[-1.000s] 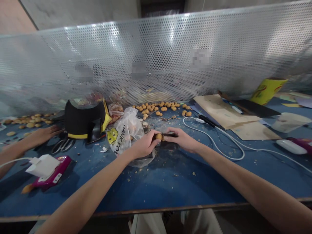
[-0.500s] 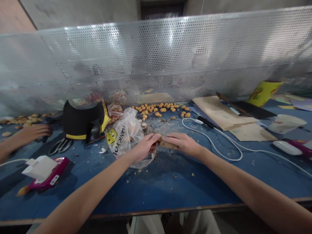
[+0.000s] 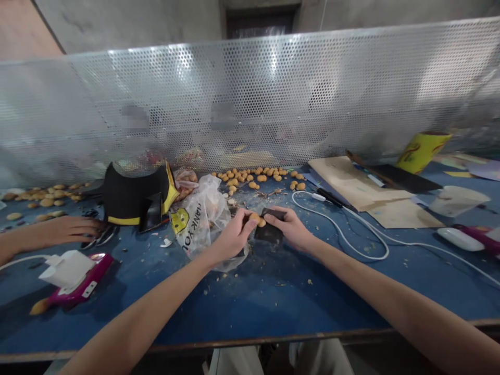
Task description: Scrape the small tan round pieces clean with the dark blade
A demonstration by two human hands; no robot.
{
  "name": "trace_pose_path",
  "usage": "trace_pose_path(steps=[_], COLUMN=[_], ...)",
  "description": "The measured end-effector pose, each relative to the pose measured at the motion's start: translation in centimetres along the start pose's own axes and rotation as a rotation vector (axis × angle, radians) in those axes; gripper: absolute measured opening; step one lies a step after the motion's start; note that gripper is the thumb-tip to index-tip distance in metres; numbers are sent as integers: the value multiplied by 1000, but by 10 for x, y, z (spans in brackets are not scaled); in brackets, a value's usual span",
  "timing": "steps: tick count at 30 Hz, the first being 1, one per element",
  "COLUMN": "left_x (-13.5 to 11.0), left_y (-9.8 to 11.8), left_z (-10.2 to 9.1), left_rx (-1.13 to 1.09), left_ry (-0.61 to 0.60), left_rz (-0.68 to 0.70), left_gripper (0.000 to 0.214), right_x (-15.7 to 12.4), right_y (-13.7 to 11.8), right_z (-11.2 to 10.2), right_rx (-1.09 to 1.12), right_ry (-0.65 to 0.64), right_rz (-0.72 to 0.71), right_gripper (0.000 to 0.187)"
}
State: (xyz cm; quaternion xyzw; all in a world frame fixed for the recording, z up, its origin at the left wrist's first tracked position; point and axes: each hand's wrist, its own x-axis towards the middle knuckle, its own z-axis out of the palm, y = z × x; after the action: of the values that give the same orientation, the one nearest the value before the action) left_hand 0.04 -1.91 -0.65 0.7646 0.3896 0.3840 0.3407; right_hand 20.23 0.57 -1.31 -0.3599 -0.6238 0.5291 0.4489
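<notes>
My left hand (image 3: 234, 235) pinches a small orange-brown nut-like lump (image 3: 255, 219) between its fingertips. My right hand (image 3: 288, 229) holds a flat dark block (image 3: 270, 233), whose lower part shows below the fingers. The lump presses against the block's upper edge, and my fingers hide part of both. Just behind my left hand lies a crumpled plastic "THANK YOU" bag (image 3: 201, 221). Crumbs and dust cover the blue worktable (image 3: 250, 307) around my hands.
A co-worker's hand (image 3: 66, 233) rests by scissors (image 3: 99, 237) at left. Several orange-brown lumps (image 3: 250, 174) lie along a perforated metal screen (image 3: 250, 104). A white cable (image 3: 336, 229) curves right of my hands, near cardboard sheets (image 3: 363, 190).
The block has turned from a tan, printed face to a dark face. My hands have drawn closer together. The co-worker's hand has moved down onto the scissors.
</notes>
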Motion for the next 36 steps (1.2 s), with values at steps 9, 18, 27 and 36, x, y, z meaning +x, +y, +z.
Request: trace_pose_path(steps=[9, 18, 27, 36], left_x=[6, 5, 10, 11], left_y=[-22, -21, -28, -29], left_z=[-16, -16, -9, -5], left_rx=[328, 322, 317, 319], left_ry=[-146, -49, -166, -124], left_rz=[219, 151, 61, 44], left_gripper=[33, 29, 24, 22], right_x=[2, 4, 6, 6], right_y=[7, 8, 5, 11], right_z=[0, 0, -3, -3], right_rx=[380, 219, 308, 209], right_ry=[-21, 1, 51, -16], right_rz=[307, 224, 374, 189], right_gripper=[26, 31, 29, 33])
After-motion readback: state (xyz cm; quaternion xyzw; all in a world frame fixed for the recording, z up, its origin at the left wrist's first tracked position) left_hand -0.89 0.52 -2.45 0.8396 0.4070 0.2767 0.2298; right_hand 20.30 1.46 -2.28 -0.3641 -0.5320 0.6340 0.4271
